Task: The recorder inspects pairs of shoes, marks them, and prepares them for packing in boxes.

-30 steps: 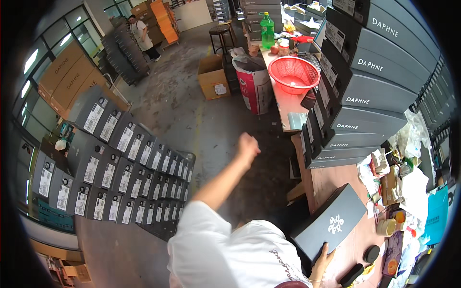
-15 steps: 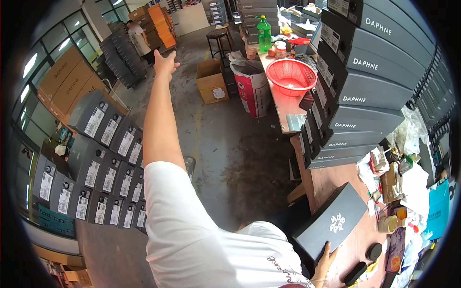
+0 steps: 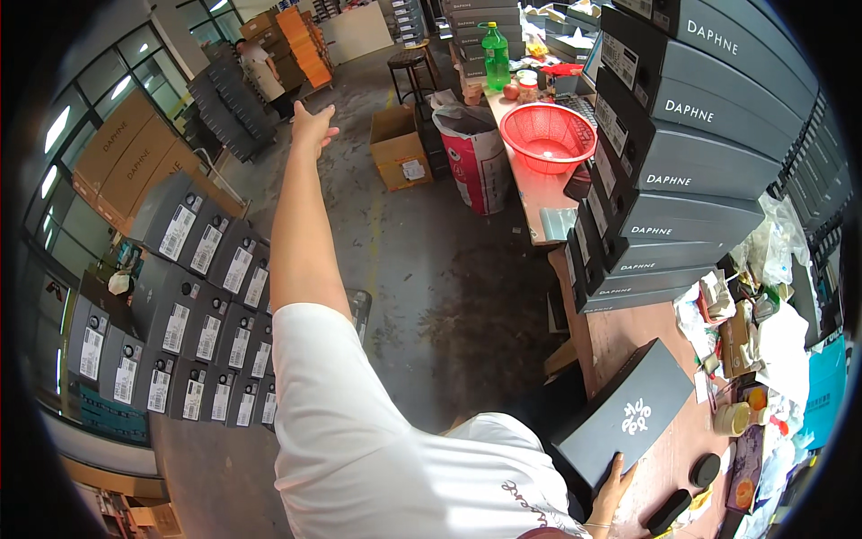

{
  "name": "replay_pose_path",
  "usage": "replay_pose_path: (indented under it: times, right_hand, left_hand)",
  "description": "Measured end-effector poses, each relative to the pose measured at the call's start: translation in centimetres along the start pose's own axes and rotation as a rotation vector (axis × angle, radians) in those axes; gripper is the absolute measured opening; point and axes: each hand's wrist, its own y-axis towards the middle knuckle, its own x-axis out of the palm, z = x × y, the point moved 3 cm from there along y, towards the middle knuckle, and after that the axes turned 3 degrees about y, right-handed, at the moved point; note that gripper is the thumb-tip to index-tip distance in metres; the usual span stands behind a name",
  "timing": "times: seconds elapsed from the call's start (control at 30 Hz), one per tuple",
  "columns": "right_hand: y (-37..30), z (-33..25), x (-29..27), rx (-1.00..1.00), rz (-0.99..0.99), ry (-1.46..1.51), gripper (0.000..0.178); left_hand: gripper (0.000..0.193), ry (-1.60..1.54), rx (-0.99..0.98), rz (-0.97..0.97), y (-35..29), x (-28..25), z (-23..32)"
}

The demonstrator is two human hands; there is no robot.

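Touching the box (image 3: 618, 427) at its near edge, right fingers (image 3: 618, 469) show unclear grip; left fingers (image 3: 321, 117) half-spread, empty.

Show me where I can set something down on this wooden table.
Bare tabletop shows between the tall box stack and the white-marked box, and between that box and the round black object. Clutter crowds the right side.

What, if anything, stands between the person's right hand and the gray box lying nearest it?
Nothing visible: the right hand touches the gray box directly, at its lower edge in the picture. The tall stack of boxes stands on the table beyond it, away from that hand.
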Motion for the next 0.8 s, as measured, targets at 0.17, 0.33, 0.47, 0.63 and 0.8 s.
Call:
replay_pose_path:
  times: [0.17, 0.33, 0.47, 0.63, 0.8]
  right_hand:
    - [0.3, 0.6, -0.1, 0.002, 0.031, -0.001, 0.072]
    - [0.0, -0.2, 0.2, -0.011, -0.007, 0.045, 0.073]
    - [-0.1, -0.6, 0.3, -0.023, -0.005, 0.021, 0.073]
    - [0.5, 0.4, -0.3, -0.026, 0.000, 0.065, 0.069]
    - [-0.1, -0.6, 0.6, -0.053, -0.007, 0.052, 0.065]
  left_hand:
    - [0.089, 0.019, 0.021, 0.013, -0.3, -0.5, 2.0]
    - [0.091, 0.068, 0.013, -0.004, -1.1, 1.5, 1.8]
    - [0.070, 0.469, 0.390, -0.064, -5.5, 7.7, 0.7]
    - [0.048, 0.328, 0.968, -1.059, -27.6, 22.5, -3.5]
    - [0.062, 0.102, 0.664, -1.589, -50.7, 26.3, -13.9]
